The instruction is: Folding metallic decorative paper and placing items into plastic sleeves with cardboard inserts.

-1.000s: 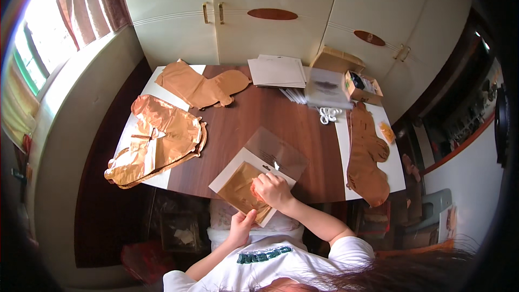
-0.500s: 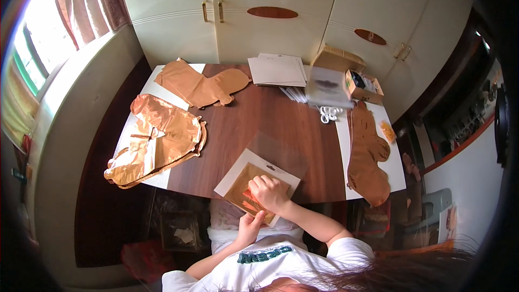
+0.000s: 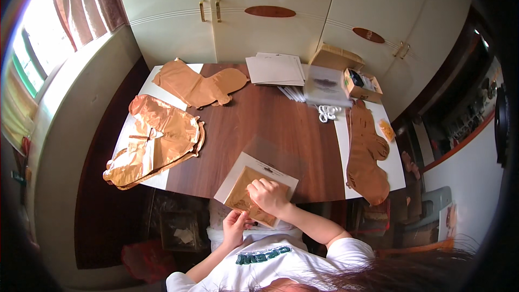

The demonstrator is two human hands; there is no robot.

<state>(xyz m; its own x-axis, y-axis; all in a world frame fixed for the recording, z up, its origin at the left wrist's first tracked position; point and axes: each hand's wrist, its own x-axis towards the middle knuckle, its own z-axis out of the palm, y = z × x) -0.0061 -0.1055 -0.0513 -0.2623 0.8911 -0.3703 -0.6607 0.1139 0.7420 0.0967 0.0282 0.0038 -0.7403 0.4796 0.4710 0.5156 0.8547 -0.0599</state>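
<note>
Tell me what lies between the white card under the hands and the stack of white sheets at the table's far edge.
Head view: only bare brown tabletop lies between the white card and the white sheets.

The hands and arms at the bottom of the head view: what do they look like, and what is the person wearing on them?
Both arms are bare from the short sleeves down. The left hand and the right hand wear no gloves; rings or a watch, if any, are too small to tell. The sleeves belong to a white T-shirt with dark green lettering across the chest.

Glossy copper foil balloons, wooden table
</note>
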